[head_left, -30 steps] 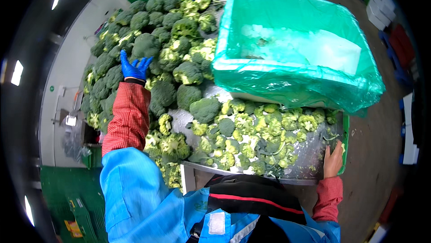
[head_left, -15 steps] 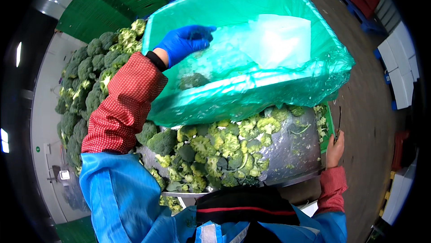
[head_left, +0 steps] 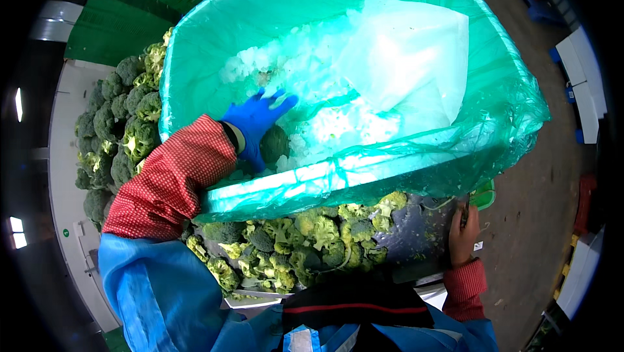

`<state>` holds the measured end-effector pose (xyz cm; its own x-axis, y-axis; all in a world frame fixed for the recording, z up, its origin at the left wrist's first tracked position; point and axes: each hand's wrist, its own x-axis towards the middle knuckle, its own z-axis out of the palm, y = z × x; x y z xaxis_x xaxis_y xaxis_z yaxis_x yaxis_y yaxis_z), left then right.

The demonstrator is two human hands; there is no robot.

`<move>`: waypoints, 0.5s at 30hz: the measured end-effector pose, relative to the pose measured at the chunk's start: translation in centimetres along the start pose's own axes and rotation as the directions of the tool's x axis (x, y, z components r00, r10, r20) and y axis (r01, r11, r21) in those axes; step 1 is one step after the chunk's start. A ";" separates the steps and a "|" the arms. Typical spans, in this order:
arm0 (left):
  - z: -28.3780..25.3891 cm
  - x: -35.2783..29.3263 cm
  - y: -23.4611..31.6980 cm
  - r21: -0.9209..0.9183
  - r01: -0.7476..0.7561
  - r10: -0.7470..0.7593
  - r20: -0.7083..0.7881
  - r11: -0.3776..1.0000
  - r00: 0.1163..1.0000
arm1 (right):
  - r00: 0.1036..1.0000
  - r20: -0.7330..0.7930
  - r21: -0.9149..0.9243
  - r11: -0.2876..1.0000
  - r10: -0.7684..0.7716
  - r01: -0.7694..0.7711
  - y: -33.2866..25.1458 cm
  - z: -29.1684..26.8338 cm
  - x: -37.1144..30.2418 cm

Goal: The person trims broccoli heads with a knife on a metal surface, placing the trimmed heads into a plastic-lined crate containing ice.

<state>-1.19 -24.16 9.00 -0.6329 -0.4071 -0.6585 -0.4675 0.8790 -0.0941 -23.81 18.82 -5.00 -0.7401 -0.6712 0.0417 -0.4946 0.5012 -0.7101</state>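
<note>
My left hand (head_left: pixel 255 121), in a blue glove, reaches into a large box (head_left: pixel 170 85) lined with green plastic film. Its fingers are spread. Between thumb and fingers a dark green broccoli head (head_left: pixel 276 143) lies on crushed ice (head_left: pixel 318 59); I cannot tell whether the hand touches it. Bare and closed, my right hand (head_left: pixel 463 238) grips a knife (head_left: pixel 465 208) beside the box's near right corner. Most of the knife is hidden. A white sheet (head_left: pixel 416 53) covers part of the ice.
Broccoli heads (head_left: pixel 117 118) are piled left of the box. Cut florets (head_left: pixel 305 241) cover much of the metal table (head_left: pixel 416 228) in front of me. Green crates (head_left: pixel 123 20) stand at the far left, and white boxes (head_left: pixel 580 79) at the right.
My left hand has come down and nearer inside the box, and its fingers have spread. My right hand with the knife has shifted slightly left. The box fills more of the view.
</note>
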 end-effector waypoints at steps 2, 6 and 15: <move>-0.5 1.0 -2.4 -0.058 -0.120 0.102 -0.250 0.991 0.963 | 1.000 -0.008 0.006 1.000 -0.022 0.022 -0.2 0.3 0.4; -4.0 2.1 -6.1 -0.128 0.109 -0.158 -0.473 0.986 0.867 | 0.999 -0.018 0.011 0.999 -0.040 0.040 -0.5 0.4 0.2; -0.2 1.8 0.3 -0.055 -0.026 0.024 -0.037 0.998 0.999 | 1.000 -0.016 0.015 1.000 -0.022 0.022 -1.3 0.4 -1.8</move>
<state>-2.57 -24.65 7.92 -0.6660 -0.3950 -0.6328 -0.4842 0.8742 -0.0362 -21.64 19.19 -4.38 -0.7359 -0.6736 0.0685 -0.5040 0.4775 -0.7197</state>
